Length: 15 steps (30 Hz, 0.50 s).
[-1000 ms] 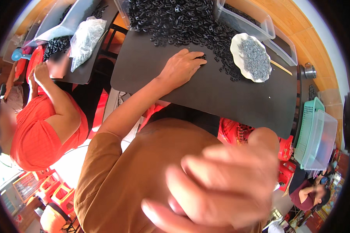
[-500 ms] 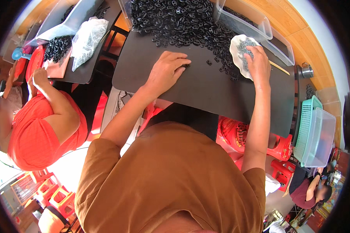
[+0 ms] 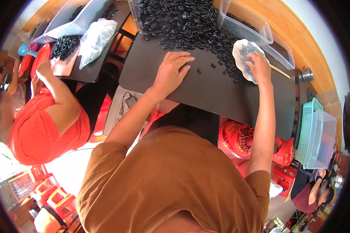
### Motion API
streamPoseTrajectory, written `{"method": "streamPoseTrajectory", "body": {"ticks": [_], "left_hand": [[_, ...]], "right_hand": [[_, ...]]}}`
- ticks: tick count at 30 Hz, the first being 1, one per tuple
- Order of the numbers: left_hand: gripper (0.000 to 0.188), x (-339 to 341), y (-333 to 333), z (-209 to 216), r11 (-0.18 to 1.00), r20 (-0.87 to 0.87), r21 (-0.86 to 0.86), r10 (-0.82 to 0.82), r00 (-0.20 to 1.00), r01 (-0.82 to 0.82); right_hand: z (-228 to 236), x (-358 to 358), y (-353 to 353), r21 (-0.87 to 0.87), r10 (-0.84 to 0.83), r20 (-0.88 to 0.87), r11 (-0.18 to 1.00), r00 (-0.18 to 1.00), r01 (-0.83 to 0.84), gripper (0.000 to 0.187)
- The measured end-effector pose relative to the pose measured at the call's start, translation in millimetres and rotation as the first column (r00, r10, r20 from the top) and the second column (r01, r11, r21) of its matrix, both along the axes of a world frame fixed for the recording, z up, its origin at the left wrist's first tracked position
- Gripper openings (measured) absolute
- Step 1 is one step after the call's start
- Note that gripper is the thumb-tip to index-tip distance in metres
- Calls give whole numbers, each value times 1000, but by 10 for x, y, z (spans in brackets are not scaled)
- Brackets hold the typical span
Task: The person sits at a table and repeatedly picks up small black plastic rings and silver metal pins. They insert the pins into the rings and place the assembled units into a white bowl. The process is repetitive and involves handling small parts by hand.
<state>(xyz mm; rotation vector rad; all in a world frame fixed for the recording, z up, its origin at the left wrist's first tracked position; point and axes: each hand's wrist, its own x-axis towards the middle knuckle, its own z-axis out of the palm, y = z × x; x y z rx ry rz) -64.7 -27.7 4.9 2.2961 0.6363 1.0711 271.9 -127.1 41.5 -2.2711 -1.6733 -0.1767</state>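
On the dark table (image 3: 159,49) my left hand (image 3: 169,73) lies with thumb and fingers apart, holding nothing that shows. Just right of its fingertips is a small black two-holed plastic piece (image 3: 199,71), and another black piece (image 3: 213,65) lies a little farther off. My right hand (image 3: 259,69) reaches over a white scallop-edged dish (image 3: 237,55) of small grey parts (image 3: 248,49). Its fingers are bent in toward the parts, and whatever is between them is too small to make out. A large heap of black plastic pieces (image 3: 179,17) spreads over the far side.
Clear plastic bins (image 3: 245,26) stand at the back right; a stick (image 3: 280,72) lies beside the dish. Green and clear baskets (image 3: 313,132) are at right. To my left, a person in red (image 3: 50,124) works at another table with a plastic bag (image 3: 99,40).
My left hand has let go of the black piece at its fingertips, which now lies to its right. My right hand stays over the dish. The whole view has shifted slightly.
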Motion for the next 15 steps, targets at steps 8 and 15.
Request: {"method": "streamPoseTrajectory", "body": {"ticks": [8,15], "left_hand": [[49,-591,717,-98,918,-116,130,388,914,-374],[53,-458,820,-283,907,-290,275,394,872,-318]], "right_hand": [[-30,13,-19,-40,-14,62,999,998,17,8],[-63,65,15,-49,-6,-12,999,1000,5,9]]}}
